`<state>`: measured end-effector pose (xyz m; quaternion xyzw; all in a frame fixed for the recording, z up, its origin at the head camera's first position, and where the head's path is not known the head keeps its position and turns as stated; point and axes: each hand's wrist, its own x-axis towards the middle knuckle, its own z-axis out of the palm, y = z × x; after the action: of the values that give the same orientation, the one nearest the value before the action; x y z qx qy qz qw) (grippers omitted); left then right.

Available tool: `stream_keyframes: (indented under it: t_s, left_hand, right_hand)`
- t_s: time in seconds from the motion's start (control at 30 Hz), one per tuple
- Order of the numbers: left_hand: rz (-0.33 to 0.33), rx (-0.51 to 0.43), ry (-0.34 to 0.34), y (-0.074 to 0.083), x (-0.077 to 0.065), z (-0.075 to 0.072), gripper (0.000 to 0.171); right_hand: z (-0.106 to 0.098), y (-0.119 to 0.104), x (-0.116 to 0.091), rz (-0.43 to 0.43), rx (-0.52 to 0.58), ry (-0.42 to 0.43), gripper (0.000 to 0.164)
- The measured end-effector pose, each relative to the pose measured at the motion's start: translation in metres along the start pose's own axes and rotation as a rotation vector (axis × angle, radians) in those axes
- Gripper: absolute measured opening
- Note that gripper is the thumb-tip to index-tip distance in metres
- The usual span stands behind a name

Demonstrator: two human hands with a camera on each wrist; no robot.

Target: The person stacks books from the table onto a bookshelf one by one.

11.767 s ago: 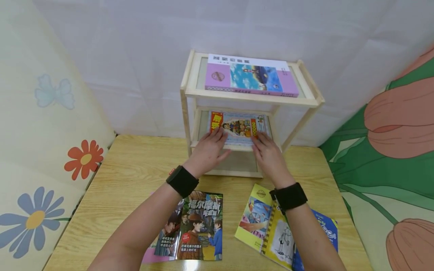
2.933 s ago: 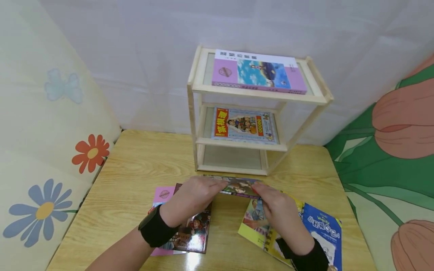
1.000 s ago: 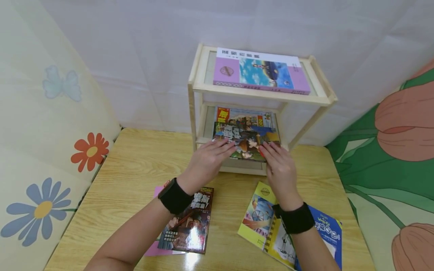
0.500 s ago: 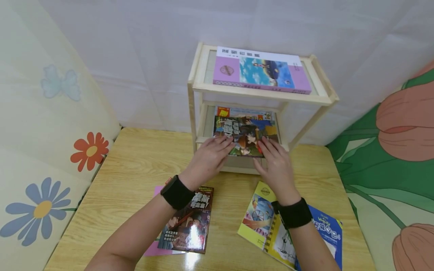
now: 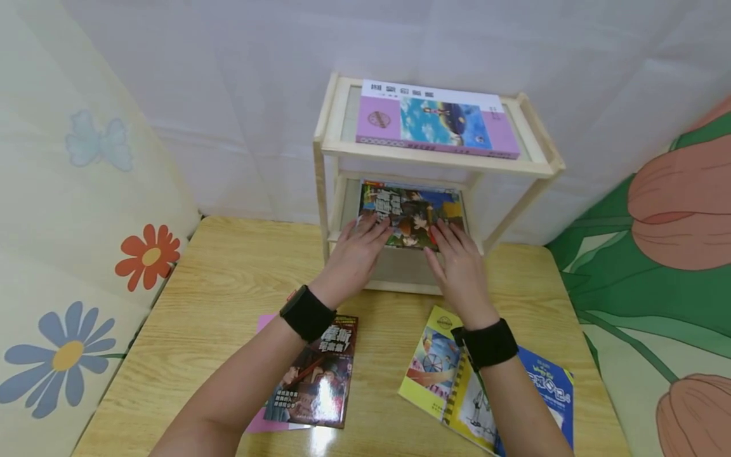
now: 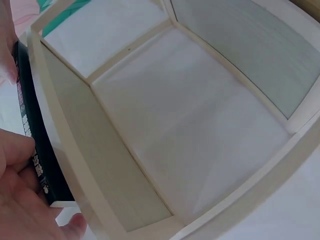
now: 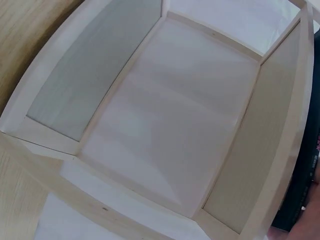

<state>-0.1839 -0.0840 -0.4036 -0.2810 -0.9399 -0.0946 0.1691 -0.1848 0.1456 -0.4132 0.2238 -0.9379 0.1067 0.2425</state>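
A dark-covered comic book [image 5: 422, 206] lies on the middle shelf of a small wooden rack [image 5: 436, 162], over another book whose red-and-blue edge shows behind it. My left hand [image 5: 356, 251] rests straight fingers on the cover's left front part. On its right front part lie the fingers of my right hand [image 5: 459, 260], with the thumb off to the side by the front edge. The left wrist view shows the comic book's dark spine [image 6: 37, 145] along the shelf's front, with fingers against it. Only a bit of the right hand [image 7: 307, 220] shows in the right wrist view.
A thick pink-and-white book [image 5: 436, 120] lies on the top shelf. On the wooden table, a dark red comic book [image 5: 322, 387] overlaps a pink one at left. A yellow book [image 5: 431, 362], a spiral-patterned book [image 5: 471, 406] and a blue book [image 5: 551, 387] overlap at right.
The dark comic book was lifted off the left pile and carried onto the middle shelf. Over the last second both hands have slid it back, covering most of the book beneath.
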Motion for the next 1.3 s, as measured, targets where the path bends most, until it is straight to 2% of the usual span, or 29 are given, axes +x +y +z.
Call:
stream_keyframes:
  t_s: [0.23,0.7,1.3]
  left_hand:
    - [-0.026,-0.020,-0.016,-0.001,0.009,0.000,0.041]
    - [-0.050,-0.083,-0.088,-0.005,0.016,0.000,0.051]
    - [-0.042,-0.073,-0.058,-0.008,0.017,0.003,0.052]
  right_hand:
    - [0.003,0.002,0.009,0.025,0.045,-0.006,0.049]
    - [0.003,0.003,0.016,0.061,0.032,-0.059,0.052]
    - [0.007,0.005,0.019,0.094,0.050,-0.105,0.056]
